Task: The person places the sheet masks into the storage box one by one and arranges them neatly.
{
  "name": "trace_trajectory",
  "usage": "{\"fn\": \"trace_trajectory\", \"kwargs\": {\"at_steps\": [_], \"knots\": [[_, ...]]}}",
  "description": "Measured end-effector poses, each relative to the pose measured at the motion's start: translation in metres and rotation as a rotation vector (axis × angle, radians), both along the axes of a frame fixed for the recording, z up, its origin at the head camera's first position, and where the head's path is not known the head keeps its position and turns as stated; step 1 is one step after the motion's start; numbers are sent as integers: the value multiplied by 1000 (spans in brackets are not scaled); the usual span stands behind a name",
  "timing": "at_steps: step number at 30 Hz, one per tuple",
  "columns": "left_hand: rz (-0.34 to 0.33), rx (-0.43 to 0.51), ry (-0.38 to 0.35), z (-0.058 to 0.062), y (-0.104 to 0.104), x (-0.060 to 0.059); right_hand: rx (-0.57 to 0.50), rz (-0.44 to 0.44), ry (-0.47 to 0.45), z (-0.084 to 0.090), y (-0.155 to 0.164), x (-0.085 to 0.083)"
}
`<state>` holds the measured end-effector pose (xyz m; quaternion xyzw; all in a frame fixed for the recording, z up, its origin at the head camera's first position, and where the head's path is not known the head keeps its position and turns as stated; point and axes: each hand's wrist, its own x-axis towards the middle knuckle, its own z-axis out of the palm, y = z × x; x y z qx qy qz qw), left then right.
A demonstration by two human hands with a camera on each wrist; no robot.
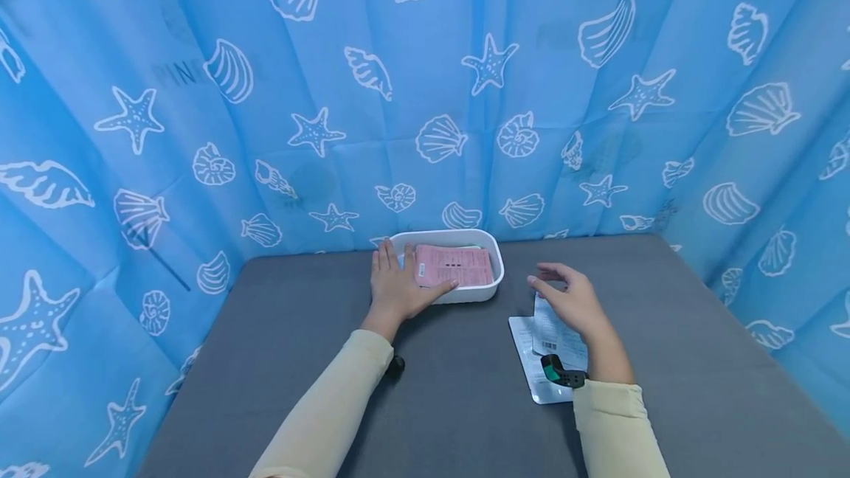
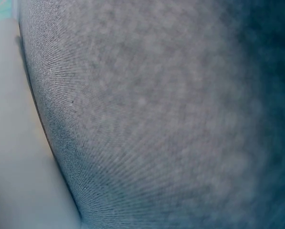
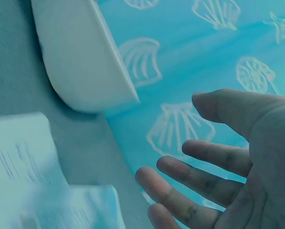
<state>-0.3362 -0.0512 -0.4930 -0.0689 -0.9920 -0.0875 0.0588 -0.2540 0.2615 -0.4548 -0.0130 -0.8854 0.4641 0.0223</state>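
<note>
A white bin point(image 1: 499, 264) stands at the back of the table, holding pink flat packets point(image 1: 454, 265) with print on them. Over its front left corner lies my left hand point(image 1: 393, 292), fingers stretched along the left rim and thumb along the front rim. Two overlapping silvery flat packets point(image 1: 546, 329) lie right of the bin, partly covered by my right hand point(image 1: 572, 302) and wrist in the head view. Relaxed, slightly bent fingers with nothing between them show in the right wrist view, apart from the packets point(image 3: 20, 157).
The grey table point(image 1: 305, 316) ends at a blue curtain point(image 1: 412, 94) with white shell and starfish prints, which hangs behind and along both sides. A dark band point(image 1: 563, 375) with a green part is on my right wrist. The left wrist view is mostly blurred grey cloth.
</note>
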Motion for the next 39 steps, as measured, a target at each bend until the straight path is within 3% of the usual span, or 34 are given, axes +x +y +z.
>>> {"fn": "trace_trajectory", "kwargs": {"at_steps": [12,19,29,39], "knots": [[7,-15,2,-5,-1,0,65,-164,-59,-5,53,21],[8,7,-2,-5,-2,0,196,-181,-165,-7,68,25],[-2,14,-3,-2,0,2,253,-232,-281,-10,75,26],[1,-4,5,-1,0,3,264,-194,-298,-10,71,26]]}}
